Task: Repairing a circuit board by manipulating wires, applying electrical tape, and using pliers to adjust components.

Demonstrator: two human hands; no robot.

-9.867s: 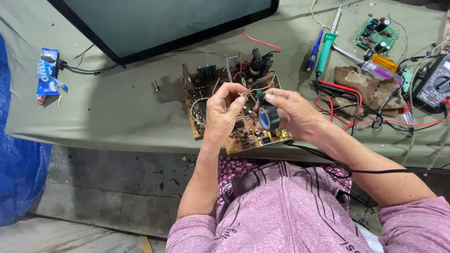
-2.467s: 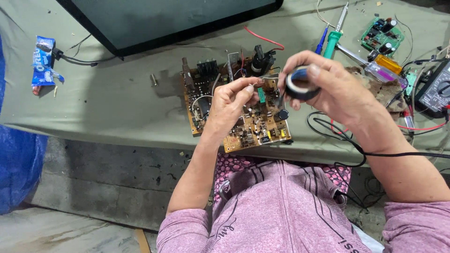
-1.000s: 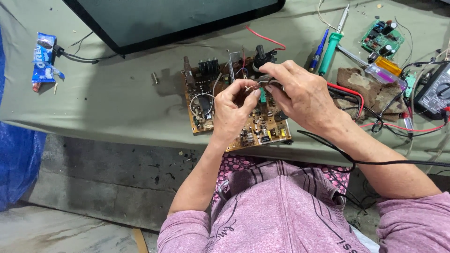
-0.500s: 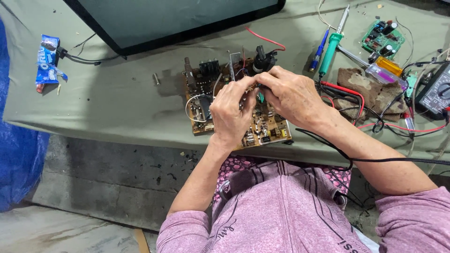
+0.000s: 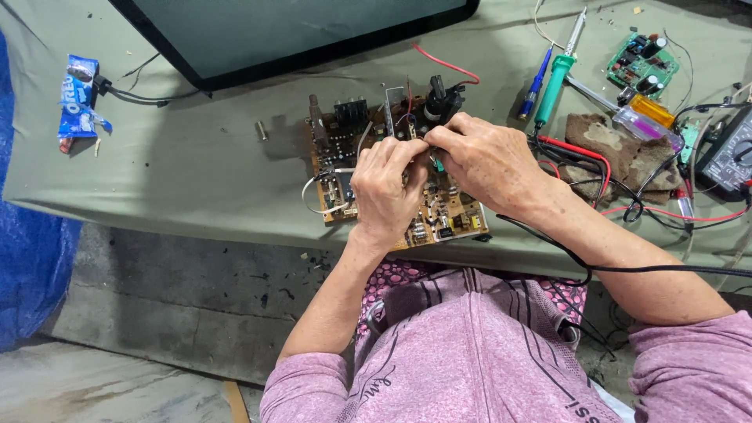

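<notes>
Circuit board [image 5: 439, 215]: we see a tan board crowded with parts lying flat at the near edge of the green-covered table [image 5: 196, 172], right under both hands; its near right corner sticks out past our fingers.
Small green piece [image 5: 439, 164]: it shows just between the two hands, over the middle of the board; we cannot tell what it is.
Left hand [image 5: 384, 192]: our fingers are curled in, with the tips pinched together at the spot where the hands meet; what they grip is too small and hidden for us to tell.
Right hand [image 5: 489, 160]: it is bent over the far half of the board, thumb and forefinger closed against the left fingertips; we cannot make out anything held beyond the green piece beside them.
Black cable [image 5: 666, 269]: it runs across our right forearm and off the right edge.
Black knobbed part [image 5: 439, 102]: it stands upright at the far edge of the board, just beyond our right knuckles.
Screwdrivers: a green-handled one [image 5: 554, 78] and a blue one [image 5: 536, 82] lie side by side to the right of the board.
Brown cloth [image 5: 619, 153]: it is on the right, with red leads [image 5: 580, 153] crossing it.
Small green board [image 5: 644, 64]: far right corner, well apart.
Meter [image 5: 728, 153]: at the right edge, partly cut off.
Dark screen [image 5: 298, 31]: it lies beyond the board.
Blue wrapper [image 5: 78, 98]: far left, well apart.
</notes>
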